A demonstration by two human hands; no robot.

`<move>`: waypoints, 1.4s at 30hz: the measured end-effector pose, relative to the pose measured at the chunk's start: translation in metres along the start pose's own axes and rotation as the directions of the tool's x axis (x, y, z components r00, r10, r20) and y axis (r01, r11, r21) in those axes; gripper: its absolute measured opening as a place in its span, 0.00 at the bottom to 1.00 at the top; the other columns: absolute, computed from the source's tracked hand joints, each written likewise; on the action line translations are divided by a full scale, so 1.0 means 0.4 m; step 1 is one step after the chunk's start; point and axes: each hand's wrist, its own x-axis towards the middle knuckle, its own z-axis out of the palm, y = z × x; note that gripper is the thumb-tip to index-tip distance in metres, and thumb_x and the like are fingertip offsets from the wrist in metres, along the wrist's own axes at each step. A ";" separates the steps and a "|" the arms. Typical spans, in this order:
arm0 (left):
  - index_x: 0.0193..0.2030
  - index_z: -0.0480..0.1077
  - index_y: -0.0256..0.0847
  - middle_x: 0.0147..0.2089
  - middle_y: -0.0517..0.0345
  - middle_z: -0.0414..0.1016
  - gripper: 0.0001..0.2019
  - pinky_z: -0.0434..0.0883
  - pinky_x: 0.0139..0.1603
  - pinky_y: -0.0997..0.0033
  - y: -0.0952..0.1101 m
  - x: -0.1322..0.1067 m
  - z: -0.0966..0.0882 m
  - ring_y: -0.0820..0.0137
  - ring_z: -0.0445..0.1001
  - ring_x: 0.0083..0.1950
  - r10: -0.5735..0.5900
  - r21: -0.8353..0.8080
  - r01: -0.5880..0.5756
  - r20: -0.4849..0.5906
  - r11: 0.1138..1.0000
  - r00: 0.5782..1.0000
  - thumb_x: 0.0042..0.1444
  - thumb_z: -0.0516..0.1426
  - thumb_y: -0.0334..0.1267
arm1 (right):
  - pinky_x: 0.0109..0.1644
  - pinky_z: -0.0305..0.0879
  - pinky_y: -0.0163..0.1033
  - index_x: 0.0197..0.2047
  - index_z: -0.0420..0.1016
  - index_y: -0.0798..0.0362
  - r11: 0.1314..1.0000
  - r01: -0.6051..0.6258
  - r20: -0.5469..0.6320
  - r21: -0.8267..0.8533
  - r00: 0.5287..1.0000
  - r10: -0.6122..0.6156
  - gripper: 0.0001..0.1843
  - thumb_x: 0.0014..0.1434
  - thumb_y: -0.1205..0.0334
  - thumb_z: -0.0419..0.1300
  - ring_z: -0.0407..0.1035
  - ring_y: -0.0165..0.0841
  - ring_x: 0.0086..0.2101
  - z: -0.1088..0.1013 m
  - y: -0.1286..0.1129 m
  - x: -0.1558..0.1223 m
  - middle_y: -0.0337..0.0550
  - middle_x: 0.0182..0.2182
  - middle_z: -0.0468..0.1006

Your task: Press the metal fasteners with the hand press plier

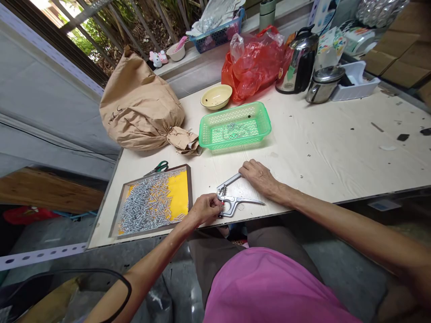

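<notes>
Silver plier-like hand tool (239, 200), with a coil spring between its arms, lies near the table's front edge. My right hand (259, 177) has its fingers closed over the end of the tool's upper handle. At the tool's left end, my left hand (206, 207) is pinched beside the jaw, close to a small red spot. Whatever its fingertips hold is too small and hidden to name. Left of that hand sits a shallow tray (190, 186) with a yellow bottom, spread with many small silver metal pieces (139, 202).
Beyond the tool stands a green plastic basket (235, 144) containing some small wire-like metal parts. Behind are a cream bowl (216, 98), a red plastic bag (251, 67), a kettle (296, 63) and a steel pot (323, 85). A brown sack (141, 103) and green-handled scissors (162, 166) lie left.
</notes>
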 end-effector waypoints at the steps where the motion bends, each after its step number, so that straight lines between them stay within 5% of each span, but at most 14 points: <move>1: 0.23 0.63 0.38 0.21 0.64 0.69 0.10 0.61 0.22 0.78 -0.003 -0.002 0.001 0.76 0.67 0.21 0.009 -0.014 -0.010 -0.009 1.000 1.000 0.44 0.61 0.38 | 0.41 0.53 0.41 0.39 0.72 0.55 1.000 -0.005 0.000 0.007 1.000 0.005 0.11 0.64 0.71 0.48 0.59 0.39 0.41 0.000 0.000 -0.001 0.47 0.39 0.71; 11: 0.25 0.62 0.38 0.21 0.62 0.70 0.15 0.68 0.23 0.75 -0.008 -0.004 0.000 0.75 0.69 0.20 -0.056 -0.209 0.065 0.048 0.976 0.997 0.42 0.64 0.42 | 0.42 0.56 0.40 0.38 0.73 0.55 0.995 -0.020 0.044 0.100 0.999 0.016 0.11 0.64 0.69 0.49 0.61 0.39 0.41 -0.025 0.005 0.002 0.49 0.39 0.72; 14: 0.25 0.62 0.38 0.20 0.63 0.70 0.15 0.66 0.22 0.76 -0.008 -0.004 -0.003 0.75 0.69 0.20 -0.053 -0.192 0.064 0.058 0.979 0.997 0.42 0.64 0.42 | 0.46 0.59 0.42 0.45 0.73 0.56 0.977 0.046 0.083 0.209 0.994 -0.064 0.12 0.63 0.61 0.53 0.63 0.40 0.43 -0.055 0.005 -0.017 0.50 0.41 0.73; 18: 0.25 0.63 0.39 0.18 0.64 0.69 0.14 0.65 0.22 0.76 -0.010 -0.009 -0.004 0.75 0.69 0.19 -0.055 -0.148 0.063 0.058 0.987 0.997 0.44 0.64 0.43 | 0.58 0.53 0.53 0.61 0.60 0.61 0.947 0.144 0.077 0.289 0.982 -0.173 0.44 0.51 0.39 0.61 0.58 0.49 0.54 -0.078 -0.004 -0.065 0.61 0.55 0.66; 20: 0.25 0.63 0.39 0.18 0.64 0.69 0.14 0.64 0.22 0.76 -0.010 -0.011 -0.003 0.75 0.68 0.19 -0.065 -0.126 0.070 0.051 0.990 0.997 0.44 0.64 0.43 | 0.61 0.47 0.57 0.64 0.55 0.62 0.955 0.143 0.089 0.261 0.981 -0.172 0.51 0.47 0.37 0.63 0.53 0.53 0.58 -0.077 -0.011 -0.085 0.63 0.58 0.61; 32: 0.25 0.62 0.39 0.20 0.65 0.68 0.12 0.63 0.23 0.76 0.002 -0.028 0.003 0.75 0.68 0.21 -0.086 0.000 0.086 0.013 0.996 0.996 0.46 0.61 0.40 | 0.60 0.47 0.58 0.58 0.62 0.54 0.947 0.117 0.030 0.300 0.991 -0.132 0.30 0.55 0.53 0.63 0.62 0.43 0.49 -0.084 -0.040 -0.111 0.53 0.48 0.71; 34: 0.27 0.64 0.39 0.22 0.63 0.69 0.09 0.64 0.26 0.74 0.017 -0.048 0.008 0.73 0.68 0.24 -0.019 0.152 0.036 -0.108 0.988 0.994 0.50 0.59 0.40 | 0.58 0.52 0.54 0.56 0.64 0.55 0.945 0.111 0.028 0.306 0.992 -0.126 0.28 0.55 0.54 0.63 0.63 0.42 0.47 -0.084 -0.045 -0.113 0.52 0.46 0.72; 37: 0.33 0.69 0.39 0.32 0.57 0.72 0.06 0.67 0.36 0.70 0.049 -0.073 0.025 0.69 0.70 0.34 0.243 0.417 -0.117 -0.262 0.901 0.934 0.55 0.57 0.40 | 0.49 0.61 0.46 0.55 0.64 0.55 0.943 0.107 0.040 0.316 0.991 -0.126 0.24 0.56 0.58 0.62 0.63 0.40 0.44 -0.084 -0.050 -0.109 0.50 0.43 0.72; 40: 0.49 0.67 0.39 0.49 0.50 0.71 0.16 0.67 0.50 0.61 0.083 -0.065 0.049 0.62 0.67 0.50 0.477 0.603 -0.311 -0.133 0.734 0.869 0.53 0.59 0.39 | 0.46 0.62 0.43 0.56 0.63 0.56 0.940 0.126 0.037 0.318 0.989 -0.146 0.26 0.56 0.60 0.62 0.63 0.40 0.45 -0.081 -0.052 -0.099 0.50 0.44 0.72; 42: 0.57 0.62 0.39 0.57 0.47 0.66 0.26 0.64 0.56 0.57 0.102 -0.039 0.063 0.59 0.62 0.56 0.526 0.680 -0.378 -0.013 0.628 0.851 0.51 0.61 0.38 | 0.48 0.62 0.44 0.58 0.61 0.57 0.937 0.153 0.028 0.313 0.985 -0.170 0.28 0.56 0.59 0.63 0.63 0.40 0.46 -0.078 -0.051 -0.092 0.50 0.44 0.72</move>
